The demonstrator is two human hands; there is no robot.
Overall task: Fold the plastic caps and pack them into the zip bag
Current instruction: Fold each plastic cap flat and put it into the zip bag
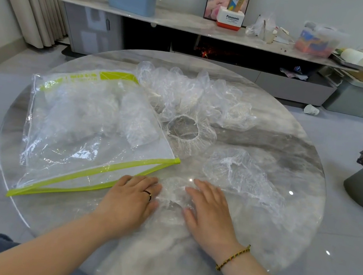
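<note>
Both hands, left (132, 196) and right (209, 208), lie flat with straight fingers, pressing a cap (173, 197) at the table's (280, 219) near edge, apparently mid-fold; next it needs folding over and sliding left into the open bag (80, 128).

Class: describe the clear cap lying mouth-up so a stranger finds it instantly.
Start at the round grey marble table. Just right of the green-trimmed clear zip bag lies a crinkled clear plastic cap. Only its elastic ring gapes open upward.

"Panasonic" on white-and-red box (229, 19)
</note>
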